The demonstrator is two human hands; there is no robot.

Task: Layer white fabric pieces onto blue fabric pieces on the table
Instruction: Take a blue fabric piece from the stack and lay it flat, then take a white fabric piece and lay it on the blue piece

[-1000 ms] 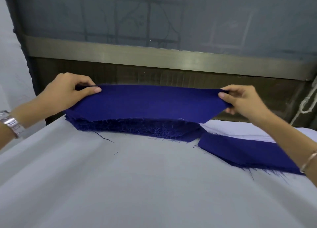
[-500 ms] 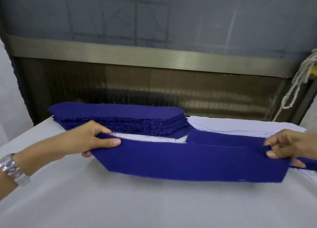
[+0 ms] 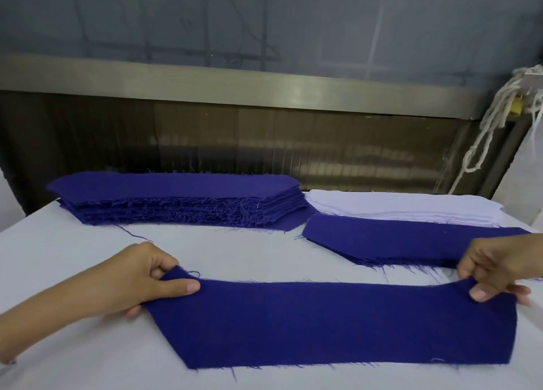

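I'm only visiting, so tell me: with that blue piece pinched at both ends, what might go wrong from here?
1. The left hand and right hand pinch the blue piece at its far corners, lifted off the table; it may settle skewed or wrinkled, so a white layer would not line up.
2. The right hand sits close to the thin blue pile; pulling away might drag its frayed edge.

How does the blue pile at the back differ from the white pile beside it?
The blue pile is taller and frayed at the edges; the white pile is lower with cleaner edges. The blue pile lies back left, the white pile back right, behind a smaller blue stack. Both are flat cut pieces, stacked.
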